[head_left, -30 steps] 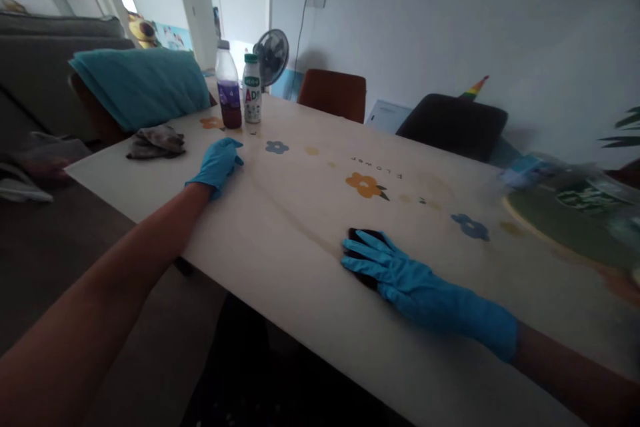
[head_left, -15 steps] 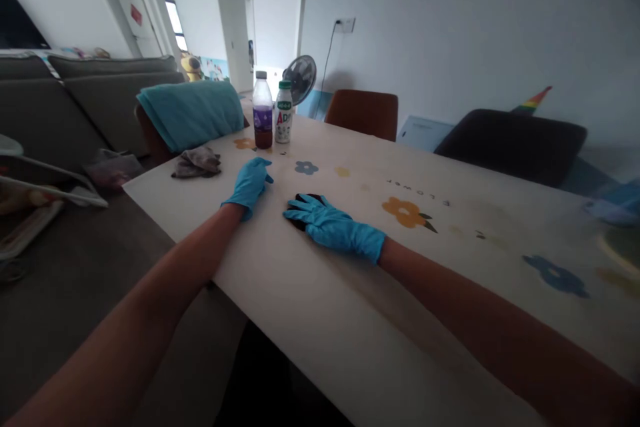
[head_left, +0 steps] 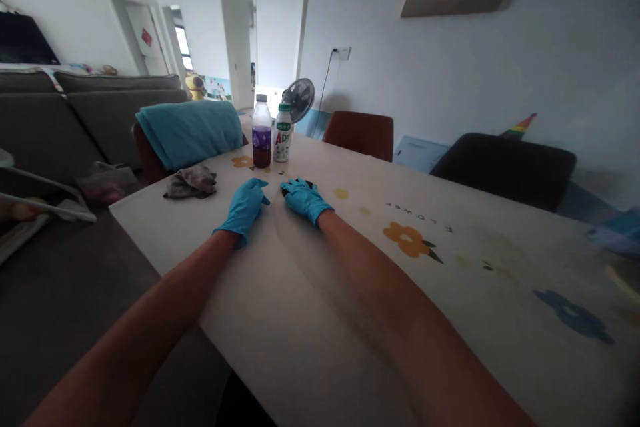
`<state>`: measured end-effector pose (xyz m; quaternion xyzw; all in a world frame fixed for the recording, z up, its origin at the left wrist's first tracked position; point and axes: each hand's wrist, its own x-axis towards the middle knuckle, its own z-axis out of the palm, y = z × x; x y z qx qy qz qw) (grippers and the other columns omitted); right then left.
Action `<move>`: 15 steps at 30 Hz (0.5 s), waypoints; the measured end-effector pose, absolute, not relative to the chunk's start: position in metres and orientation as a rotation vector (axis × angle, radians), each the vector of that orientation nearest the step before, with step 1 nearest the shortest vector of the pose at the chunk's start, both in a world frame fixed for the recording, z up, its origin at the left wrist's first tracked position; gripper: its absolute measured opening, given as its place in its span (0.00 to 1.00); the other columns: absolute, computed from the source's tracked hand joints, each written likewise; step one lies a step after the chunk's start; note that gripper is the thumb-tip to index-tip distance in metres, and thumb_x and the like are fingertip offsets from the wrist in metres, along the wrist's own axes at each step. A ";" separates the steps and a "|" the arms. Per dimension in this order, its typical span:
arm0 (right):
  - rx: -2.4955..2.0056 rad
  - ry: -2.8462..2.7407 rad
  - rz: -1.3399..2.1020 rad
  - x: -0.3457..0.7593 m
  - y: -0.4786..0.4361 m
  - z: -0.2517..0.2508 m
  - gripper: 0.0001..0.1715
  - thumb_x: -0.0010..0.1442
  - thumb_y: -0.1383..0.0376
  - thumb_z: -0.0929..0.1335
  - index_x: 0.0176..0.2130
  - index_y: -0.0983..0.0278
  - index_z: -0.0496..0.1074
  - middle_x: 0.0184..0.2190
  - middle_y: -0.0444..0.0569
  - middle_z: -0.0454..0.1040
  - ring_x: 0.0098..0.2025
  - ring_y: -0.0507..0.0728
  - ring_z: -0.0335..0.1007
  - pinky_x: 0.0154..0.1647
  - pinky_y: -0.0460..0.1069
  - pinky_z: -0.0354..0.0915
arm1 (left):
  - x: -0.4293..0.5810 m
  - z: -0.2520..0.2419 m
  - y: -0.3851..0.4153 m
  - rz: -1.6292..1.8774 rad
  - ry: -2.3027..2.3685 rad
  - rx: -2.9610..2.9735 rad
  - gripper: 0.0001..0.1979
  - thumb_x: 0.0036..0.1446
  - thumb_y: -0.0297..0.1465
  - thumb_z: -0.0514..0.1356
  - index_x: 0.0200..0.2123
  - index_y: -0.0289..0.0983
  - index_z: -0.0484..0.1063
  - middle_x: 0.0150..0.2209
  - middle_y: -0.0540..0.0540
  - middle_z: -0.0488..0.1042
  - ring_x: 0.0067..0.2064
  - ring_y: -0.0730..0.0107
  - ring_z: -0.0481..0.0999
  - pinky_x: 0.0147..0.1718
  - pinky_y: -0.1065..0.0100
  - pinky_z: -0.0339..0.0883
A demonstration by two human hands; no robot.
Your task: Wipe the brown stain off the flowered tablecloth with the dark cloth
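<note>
Since the earlier frame, the right hand [head_left: 304,201] and the dark pad [head_left: 309,183] beneath it have slid along the desk [head_left: 270,300], closer to the purple-labelled bottle [head_left: 261,139]. Left of that bottle lies a crumpled grey cloth [head_left: 191,183]. On the bottle's near side, slightly left, the left hand [head_left: 245,208] rests on the desk, loosely curled around nothing visible. A white bottle [head_left: 283,137] stands just right of the purple-labelled one. Nearer than that landmark and to its right, the right hand spreads over the pad, holding it down, apart from the left. Mostly covered, the pad is hard to judge, but seems light and fairly soft; a flat palm, fingers over the edge toward the bottle, should suit it.
</note>
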<state>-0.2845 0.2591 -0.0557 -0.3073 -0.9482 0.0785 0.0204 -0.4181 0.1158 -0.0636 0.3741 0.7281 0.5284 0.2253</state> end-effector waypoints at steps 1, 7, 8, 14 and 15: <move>-0.994 -2.919 0.242 -0.285 0.264 -0.055 0.35 0.85 0.62 0.57 0.82 0.61 0.68 0.85 0.55 0.60 0.85 0.72 0.54 0.84 0.76 0.52 | -0.418 -0.063 0.115 1.463 2.004 1.022 0.24 0.66 0.27 0.55 0.62 0.35 0.77 0.36 0.42 0.82 0.27 0.67 0.68 0.30 0.66 0.66; -1.295 -2.774 0.236 -0.266 0.304 -0.054 0.34 0.82 0.58 0.62 0.80 0.61 0.70 0.84 0.57 0.62 0.84 0.75 0.55 0.83 0.77 0.54 | -0.414 -0.059 0.108 1.482 1.971 0.989 0.24 0.63 0.32 0.57 0.60 0.35 0.78 0.37 0.42 0.81 0.27 0.66 0.68 0.29 0.66 0.65; -1.360 -2.741 0.230 -0.259 0.311 -0.055 0.34 0.82 0.59 0.62 0.80 0.60 0.71 0.84 0.58 0.63 0.84 0.75 0.56 0.83 0.78 0.55 | -0.413 -0.059 0.108 1.481 1.971 0.985 0.25 0.62 0.32 0.57 0.60 0.35 0.78 0.37 0.42 0.81 0.27 0.66 0.68 0.29 0.66 0.65; -1.685 -2.552 0.158 -0.189 0.351 -0.057 0.35 0.78 0.64 0.58 0.76 0.59 0.74 0.79 0.63 0.69 0.80 0.76 0.61 0.77 0.80 0.59 | -0.412 -0.058 0.109 1.449 1.984 0.978 0.26 0.62 0.29 0.55 0.61 0.33 0.78 0.36 0.43 0.81 0.26 0.67 0.65 0.28 0.67 0.64; -1.720 -2.528 0.140 -0.173 0.355 -0.057 0.35 0.78 0.64 0.58 0.75 0.61 0.75 0.78 0.65 0.70 0.78 0.76 0.63 0.76 0.80 0.61 | -0.412 -0.058 0.109 1.445 1.987 0.981 0.26 0.62 0.29 0.54 0.61 0.33 0.78 0.36 0.43 0.81 0.26 0.68 0.65 0.28 0.67 0.64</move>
